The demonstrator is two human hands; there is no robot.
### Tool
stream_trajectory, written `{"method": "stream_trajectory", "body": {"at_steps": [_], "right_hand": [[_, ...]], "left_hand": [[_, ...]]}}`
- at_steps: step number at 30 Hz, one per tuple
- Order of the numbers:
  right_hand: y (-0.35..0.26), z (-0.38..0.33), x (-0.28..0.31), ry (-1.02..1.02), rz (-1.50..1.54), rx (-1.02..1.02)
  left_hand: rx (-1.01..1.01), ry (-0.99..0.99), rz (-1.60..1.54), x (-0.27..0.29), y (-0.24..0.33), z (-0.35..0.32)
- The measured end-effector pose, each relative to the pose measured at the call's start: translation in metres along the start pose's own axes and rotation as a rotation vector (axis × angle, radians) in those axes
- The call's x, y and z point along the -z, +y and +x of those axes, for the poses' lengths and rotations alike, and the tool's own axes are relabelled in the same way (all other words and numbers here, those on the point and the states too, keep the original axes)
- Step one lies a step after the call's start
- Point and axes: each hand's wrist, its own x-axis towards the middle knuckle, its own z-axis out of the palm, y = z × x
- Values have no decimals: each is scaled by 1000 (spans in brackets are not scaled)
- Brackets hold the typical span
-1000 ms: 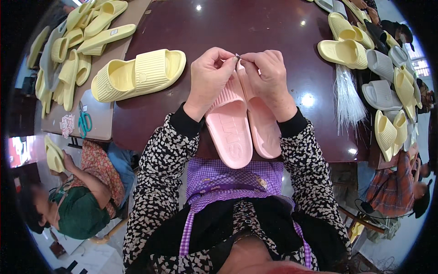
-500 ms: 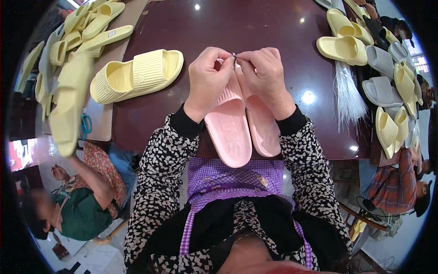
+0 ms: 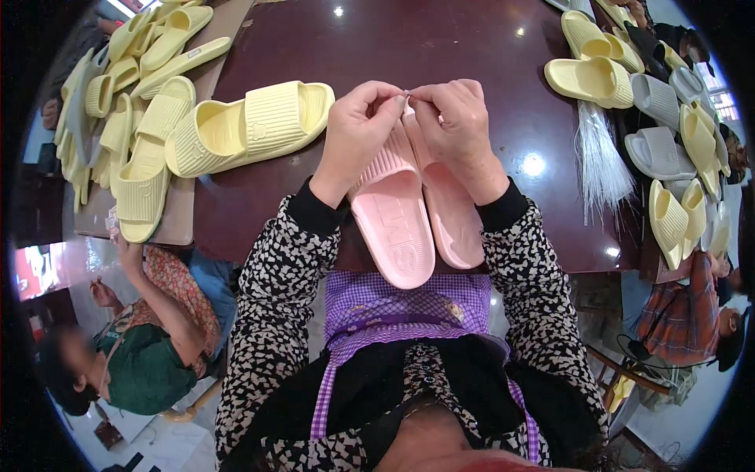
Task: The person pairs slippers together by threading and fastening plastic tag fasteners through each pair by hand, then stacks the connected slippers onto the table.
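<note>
Pink slippers: side by side on the dark table, heels toward the purple apron, and here's our landmark, the pink slippers!
Left hand: the left hand pinches, thumb to finger, at their far end.
Right hand: the right hand matches it, fingertips nearly meeting the left's.
Tiny piece: the tiny piece sits between both pinches, too small to identify.
Yellow slippers: the yellow slippers lie left of the pink pair.
White strands: the white strands fan out to its right.

The table is laden: yellow slippers at nine o'clock, white strands at three! Pink slippers are spotted at six!
</note>
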Motion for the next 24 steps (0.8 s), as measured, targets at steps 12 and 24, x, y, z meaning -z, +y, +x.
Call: {"method": "stream_trajectory", "body": {"at_steps": [12, 24], "right_hand": [[4, 0, -1, -57, 46, -5], [3, -6, -2, -115, 283, -369]], "left_hand": [[182, -71, -176, 9, -7, 6], [205, -74, -209, 10, -12, 7]]}}
